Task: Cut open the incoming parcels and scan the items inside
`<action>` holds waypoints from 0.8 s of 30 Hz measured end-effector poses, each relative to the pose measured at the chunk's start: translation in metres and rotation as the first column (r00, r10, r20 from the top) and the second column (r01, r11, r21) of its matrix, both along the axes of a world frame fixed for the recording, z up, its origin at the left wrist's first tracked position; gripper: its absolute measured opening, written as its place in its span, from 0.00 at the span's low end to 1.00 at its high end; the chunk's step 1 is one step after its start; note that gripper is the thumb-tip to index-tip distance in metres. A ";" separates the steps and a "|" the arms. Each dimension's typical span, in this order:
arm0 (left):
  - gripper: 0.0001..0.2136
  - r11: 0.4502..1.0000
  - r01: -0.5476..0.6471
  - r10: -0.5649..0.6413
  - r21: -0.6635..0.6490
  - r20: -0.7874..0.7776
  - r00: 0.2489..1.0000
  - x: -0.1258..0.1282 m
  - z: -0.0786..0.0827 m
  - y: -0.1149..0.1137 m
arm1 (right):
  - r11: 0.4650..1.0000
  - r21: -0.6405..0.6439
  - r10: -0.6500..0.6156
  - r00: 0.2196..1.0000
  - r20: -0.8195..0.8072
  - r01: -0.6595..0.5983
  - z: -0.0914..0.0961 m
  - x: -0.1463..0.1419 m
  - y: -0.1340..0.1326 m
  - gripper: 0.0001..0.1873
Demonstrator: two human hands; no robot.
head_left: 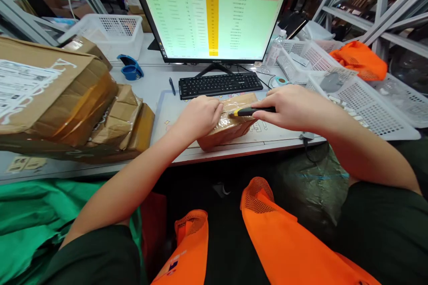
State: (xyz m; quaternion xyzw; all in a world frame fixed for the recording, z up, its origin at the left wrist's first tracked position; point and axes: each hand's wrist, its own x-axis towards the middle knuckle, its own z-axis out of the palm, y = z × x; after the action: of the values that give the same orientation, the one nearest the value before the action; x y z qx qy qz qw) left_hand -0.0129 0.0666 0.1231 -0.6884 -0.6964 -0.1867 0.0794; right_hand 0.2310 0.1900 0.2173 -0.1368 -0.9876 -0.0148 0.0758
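A small brown cardboard parcel (230, 129) wrapped in clear tape lies on the desk mat (167, 111) near the front edge. My left hand (199, 116) rests closed on the parcel's left end and holds it down. My right hand (294, 107) grips a black utility knife (256, 110) with a yellow tip. The knife's tip touches the top of the parcel by my left fingers.
A black keyboard (219, 84) and a monitor (212, 9) showing a spreadsheet stand behind the parcel. Large taped boxes (56, 98) fill the left of the desk. White mesh baskets (354, 93) sit at right, an orange bag (361, 60) behind them. A blue tape dispenser (131, 69) and a pen (171, 85) lie left of the keyboard.
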 end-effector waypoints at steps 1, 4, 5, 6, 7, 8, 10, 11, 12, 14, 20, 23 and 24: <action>0.22 1.000 0.004 -0.004 0.012 0.003 1.000 0.000 0.000 0.000 | 1.000 -0.006 -0.004 1.000 -0.002 0.004 -0.002 -0.002 -0.002 0.20; 0.19 1.000 0.022 -0.022 0.016 0.009 1.000 0.000 0.000 -0.002 | 0.999 -0.032 -0.027 1.000 -0.006 0.026 -0.007 -0.011 -0.006 0.21; 0.19 1.000 0.028 -0.028 0.014 0.012 1.000 0.000 0.000 -0.003 | 0.998 -0.042 -0.036 0.999 -0.013 0.036 -0.008 -0.014 -0.005 0.22; 0.18 0.999 0.033 -0.034 0.014 0.018 0.999 0.000 -0.001 -0.004 | 0.997 -0.055 -0.046 0.999 -0.020 0.044 -0.008 -0.015 -0.001 0.22; 0.18 0.999 0.038 -0.039 0.014 0.026 0.999 -0.001 -0.001 -0.005 | 0.996 -0.073 -0.056 0.998 -0.022 0.054 -0.008 -0.013 0.007 0.23; 0.18 0.999 0.041 -0.042 0.015 0.036 0.998 -0.002 -0.001 -0.006 | 0.994 -0.089 -0.072 0.997 -0.013 0.070 -0.007 -0.007 0.018 0.24; 0.17 0.999 0.038 -0.038 0.005 0.048 0.998 -0.005 -0.001 -0.006 | 0.987 -0.096 -0.127 0.991 0.033 0.129 -0.006 0.016 0.050 0.27; 0.17 1.000 0.028 -0.027 -0.011 0.045 0.999 -0.008 -0.001 -0.004 | 0.982 -0.068 -0.173 0.983 0.052 0.177 -0.006 0.034 0.069 0.27; 0.16 0.999 0.012 -0.011 -0.034 0.037 0.999 -0.011 0.001 -0.002 | 0.971 -0.027 -0.234 0.970 0.059 0.236 -0.009 0.054 0.089 0.28; 0.16 0.996 -0.007 0.008 -0.088 0.006 1.000 -0.017 0.006 0.004 | 0.921 0.065 -0.385 0.923 -0.010 0.385 -0.023 0.091 0.122 0.25; 0.25 0.956 0.053 -0.090 -0.289 -0.117 0.989 -0.021 0.037 0.028 | 0.651 -0.239 -0.743 0.670 -0.004 0.721 -0.131 0.101 0.128 0.25; 0.27 0.896 -0.049 -0.022 -0.441 -0.154 0.988 -0.010 0.050 0.032 | 0.612 -0.288 -0.760 0.648 0.041 0.736 -0.180 0.070 0.109 0.28; 0.27 0.874 -0.076 -0.008 -0.480 -0.170 0.985 -0.005 0.053 0.032 | 0.605 -0.294 -0.763 0.644 0.051 0.740 -0.190 0.062 0.105 0.28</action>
State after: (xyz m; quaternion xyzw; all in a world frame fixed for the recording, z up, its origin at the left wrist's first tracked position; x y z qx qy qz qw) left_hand -0.0183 0.0982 0.1758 -0.6872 -0.7237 0.0533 -0.0346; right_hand 0.2930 0.2946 0.0273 -0.5487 -0.8255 0.1041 0.0812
